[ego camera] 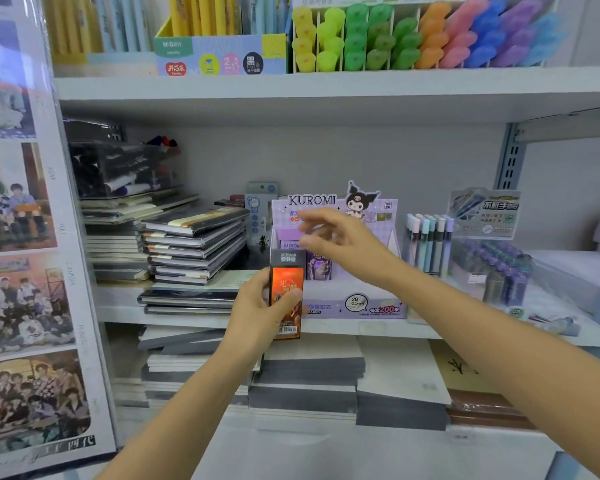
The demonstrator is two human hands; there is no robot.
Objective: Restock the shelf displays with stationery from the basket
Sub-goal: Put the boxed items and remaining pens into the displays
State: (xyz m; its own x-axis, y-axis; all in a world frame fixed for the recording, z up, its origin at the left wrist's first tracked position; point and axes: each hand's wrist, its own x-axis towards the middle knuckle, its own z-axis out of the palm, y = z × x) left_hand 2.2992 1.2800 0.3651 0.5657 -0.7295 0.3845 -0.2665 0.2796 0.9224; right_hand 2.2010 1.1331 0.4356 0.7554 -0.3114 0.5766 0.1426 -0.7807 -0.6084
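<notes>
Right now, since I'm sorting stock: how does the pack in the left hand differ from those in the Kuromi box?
The held pack is orange with a dark top; the boxed packs are purple. The held pack is gripped by the left hand in front of the Kuromi box; the boxed packs stand inside it. Both are slim and upright.

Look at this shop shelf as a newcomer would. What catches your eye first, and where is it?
At centre, the left hand holds an orange pack upright in front of the purple Kuromi box on the middle shelf. The right hand hovers open, fingers spread, before that box's back card. Above right, a rainbow row of highlighters fills the top shelf.
</notes>
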